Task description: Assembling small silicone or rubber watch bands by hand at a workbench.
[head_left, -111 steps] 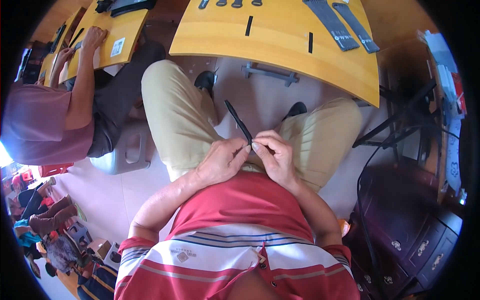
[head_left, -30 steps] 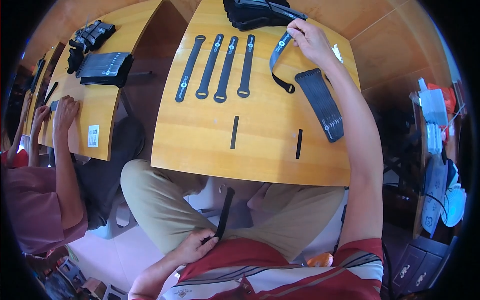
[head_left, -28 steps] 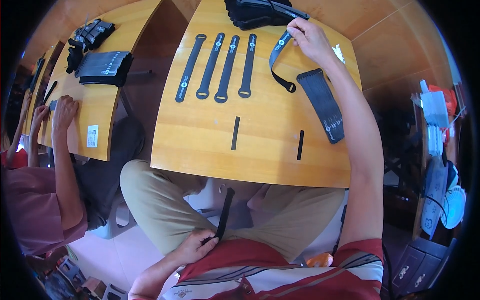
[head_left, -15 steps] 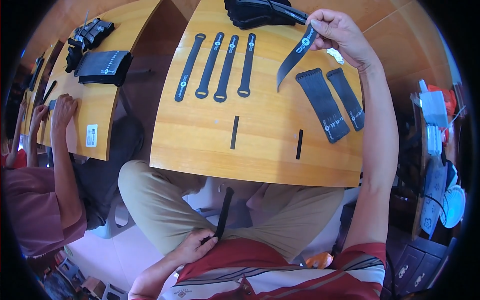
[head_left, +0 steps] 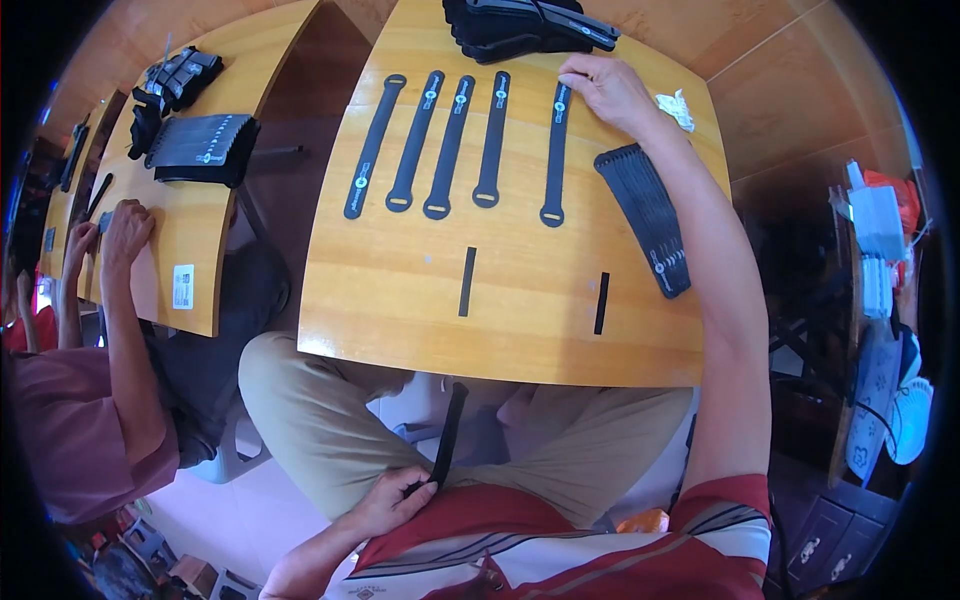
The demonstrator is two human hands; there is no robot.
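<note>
Black strap (head_left: 555, 152), fifth in the row on the wooden desk (head_left: 400, 290), lies under my right hand (head_left: 608, 92), fingers pressing its top end, while my left hand (head_left: 390, 500) pinches another strap (head_left: 448, 432) in my lap, which could slip down.

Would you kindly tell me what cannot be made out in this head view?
- Black pile at the table's far edge: cut off by the picture's top edge.
- Strap in the left hand: its lower end is hidden inside the fingers.
- Strap under the right hand: its top end is covered by the fingers.
- Markings on the straps: too small.
- Co-worker's hands: what they hold is too small and bent near the rim.
</note>
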